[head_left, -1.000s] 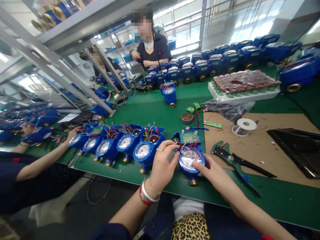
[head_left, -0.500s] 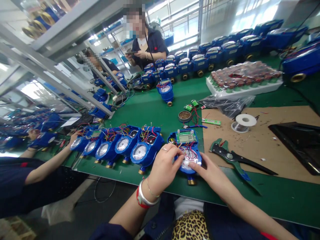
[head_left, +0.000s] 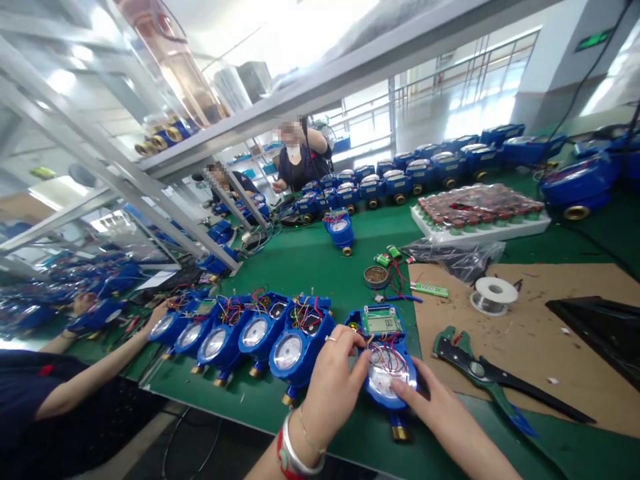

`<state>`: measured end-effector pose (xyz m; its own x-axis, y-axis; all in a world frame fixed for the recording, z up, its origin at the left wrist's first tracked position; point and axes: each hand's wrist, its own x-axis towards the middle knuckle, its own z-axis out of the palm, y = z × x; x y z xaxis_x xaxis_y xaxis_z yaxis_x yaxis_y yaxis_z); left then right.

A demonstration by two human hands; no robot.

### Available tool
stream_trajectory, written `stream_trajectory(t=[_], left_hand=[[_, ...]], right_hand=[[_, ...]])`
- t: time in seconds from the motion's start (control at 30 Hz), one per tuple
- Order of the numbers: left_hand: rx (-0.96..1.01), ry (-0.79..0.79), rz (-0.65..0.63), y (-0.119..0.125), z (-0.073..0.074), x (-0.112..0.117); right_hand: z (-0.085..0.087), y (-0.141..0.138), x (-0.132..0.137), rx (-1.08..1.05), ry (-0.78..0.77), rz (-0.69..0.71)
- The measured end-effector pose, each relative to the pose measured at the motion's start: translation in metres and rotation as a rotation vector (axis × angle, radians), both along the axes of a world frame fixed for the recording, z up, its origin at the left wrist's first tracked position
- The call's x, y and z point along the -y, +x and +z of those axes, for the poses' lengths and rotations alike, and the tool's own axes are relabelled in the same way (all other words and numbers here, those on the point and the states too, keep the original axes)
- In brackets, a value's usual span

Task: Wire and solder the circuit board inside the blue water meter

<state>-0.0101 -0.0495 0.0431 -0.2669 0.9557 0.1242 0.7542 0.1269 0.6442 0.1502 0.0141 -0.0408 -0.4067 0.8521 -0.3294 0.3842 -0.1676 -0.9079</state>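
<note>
A blue water meter [head_left: 393,393] with a brass fitting lies on the green table in front of me. Its upper box holds a circuit board with a small display [head_left: 384,324], and thin coloured wires [head_left: 387,358] loop over the round dial. On the meter's left side, my left hand [head_left: 337,367] has thumb and forefinger pinched together at the wires; the fingertips partly cover what they hold. My right hand [head_left: 433,400] grips the meter's right side, thumb resting on the dial and the other fingers largely hidden.
Several similar open meters [head_left: 287,351] line up to the left, near a co-worker's arm [head_left: 113,347]. At right, a green-handled wire stripper [head_left: 480,370] and solder spool [head_left: 494,297] lie by cardboard [head_left: 545,320]. Behind are a round tin [head_left: 376,276] and a wrapped battery tray [head_left: 480,213].
My view has tilted upward, so the table sits lower in the picture. Both hands stay at the same meter. The person across the table has raised one hand toward the head.
</note>
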Motion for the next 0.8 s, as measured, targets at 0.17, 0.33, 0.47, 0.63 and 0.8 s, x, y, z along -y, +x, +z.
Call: stream_trajectory(t=[0.17, 0.33, 0.47, 0.63, 0.8], left_hand=[[-0.064, 0.0, 0.047, -0.001, -0.006, -0.004], [-0.156, -0.027, 0.07, 0.001, -0.008, -0.006], [-0.2, -0.051, 0.088, 0.003, -0.005, -0.008], [-0.162, -0.037, 0.085, 0.003, -0.003, -0.01], [0.095, -0.033, 0.079, -0.007, -0.003, -0.014]], right_hand=[[-0.004, 0.0, 0.002, -0.001, 0.036, -0.003], [0.004, 0.0, 0.003, 0.027, 0.051, 0.0], [0.014, -0.001, 0.004, 0.04, 0.082, 0.016], [0.014, -0.001, 0.005, 0.052, 0.093, 0.028], [0.007, 0.001, 0.005, 0.003, 0.093, 0.068]])
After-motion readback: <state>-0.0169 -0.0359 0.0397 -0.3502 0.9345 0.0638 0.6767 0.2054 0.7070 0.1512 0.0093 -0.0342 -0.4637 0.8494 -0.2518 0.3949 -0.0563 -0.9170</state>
